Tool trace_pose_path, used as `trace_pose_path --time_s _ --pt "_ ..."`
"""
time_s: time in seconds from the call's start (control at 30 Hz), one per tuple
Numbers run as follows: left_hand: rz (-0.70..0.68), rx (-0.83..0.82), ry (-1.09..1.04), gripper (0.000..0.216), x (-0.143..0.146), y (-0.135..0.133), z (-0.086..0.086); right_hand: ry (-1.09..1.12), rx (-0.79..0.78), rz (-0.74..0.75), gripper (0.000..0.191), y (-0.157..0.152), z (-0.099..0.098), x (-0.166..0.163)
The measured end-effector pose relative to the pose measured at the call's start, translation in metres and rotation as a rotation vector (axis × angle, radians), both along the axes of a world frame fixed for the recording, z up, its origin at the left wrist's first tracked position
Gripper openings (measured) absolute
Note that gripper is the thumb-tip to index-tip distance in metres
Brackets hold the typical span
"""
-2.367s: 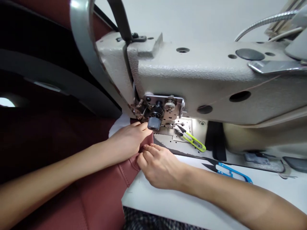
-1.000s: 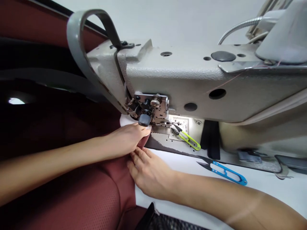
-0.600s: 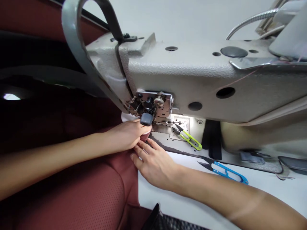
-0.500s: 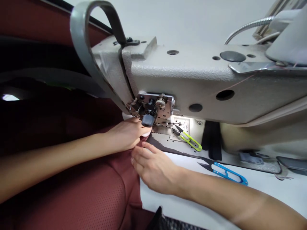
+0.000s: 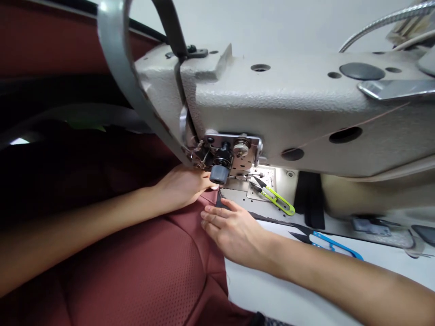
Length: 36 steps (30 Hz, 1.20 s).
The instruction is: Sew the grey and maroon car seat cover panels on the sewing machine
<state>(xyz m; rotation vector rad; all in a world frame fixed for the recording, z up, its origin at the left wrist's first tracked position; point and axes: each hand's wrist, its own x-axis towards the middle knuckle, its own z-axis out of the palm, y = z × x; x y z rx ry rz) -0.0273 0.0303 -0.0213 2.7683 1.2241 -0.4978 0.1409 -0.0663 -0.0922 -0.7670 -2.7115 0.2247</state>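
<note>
Maroon leather-like material (image 5: 149,267), perforated over part of its surface, drapes across the left side and under the sewing machine (image 5: 258,99). My left hand (image 5: 183,185) is closed on the edge of this material beside the machine's needle area, its fingertips partly hidden behind the grey knob (image 5: 219,174). Just nearer to me, my right hand (image 5: 238,231) lies with fingers stretched out, their tips resting on the material's right edge. The needle itself is hidden.
Yellow-green thread snips (image 5: 277,199) lie on the machine bed right of the needle area. Blue thread snips (image 5: 336,244) rest nearer to me, partly behind my right forearm. A curved metal bar (image 5: 118,59) arches over the machine's left end.
The view has shifted slightly, moving the machine rightward in the picture. The maroon material has spread right and more of its stitched edge shows between my hands, which are slightly farther apart.
</note>
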Motion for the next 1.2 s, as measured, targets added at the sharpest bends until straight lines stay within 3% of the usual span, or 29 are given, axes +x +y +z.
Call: trace_pose_path --time_s 0.1,0.27,0.33,0.43,0.6,0.73,0.83,1.0,1.07,1.13,1.2 --pt "0.118 -0.005 -0.078 0.026 -0.003 0.003 -0.010 0.000 0.009 -0.016 0.034 0.001 -0.001 0.003" --pt "0.126 -0.022 -0.205 0.029 -0.012 0.003 -0.022 0.039 0.042 -0.004 0.030 0.003 0.000 0.005" --pt "0.167 -0.018 -0.229 0.030 -0.013 0.005 -0.024 0.065 0.031 0.014 0.028 0.006 0.000 0.004" --pt "0.260 0.040 -0.259 0.031 -0.012 0.011 -0.021 0.079 -0.018 -0.074 0.025 0.013 0.001 0.002" --pt "0.295 0.001 -0.313 0.031 -0.011 0.015 -0.014 0.023 0.001 -0.260 0.055 0.022 0.003 -0.002" --pt "0.318 -0.014 -0.358 0.031 -0.014 0.013 -0.014 -0.048 0.010 -0.344 0.062 0.022 0.006 0.001" --pt "0.177 -0.022 -0.302 0.029 -0.017 0.015 -0.011 -0.096 0.045 -0.357 0.059 0.020 0.007 0.002" --pt "-0.260 -0.004 0.011 0.030 -0.017 0.014 -0.003 -0.088 0.081 -0.360 0.052 0.015 0.003 0.004" --pt "-0.381 0.069 0.027 0.029 -0.017 0.009 -0.005 -0.064 0.063 -0.350 0.047 0.012 0.004 0.005" --pt "-0.473 0.194 -0.045 0.033 -0.018 0.004 -0.010 -0.025 -0.003 -0.254 0.033 0.009 0.007 0.008" --pt "-0.528 0.331 -0.156 0.037 -0.019 -0.001 -0.015 0.032 -0.114 -0.043 0.031 0.008 0.013 0.013"
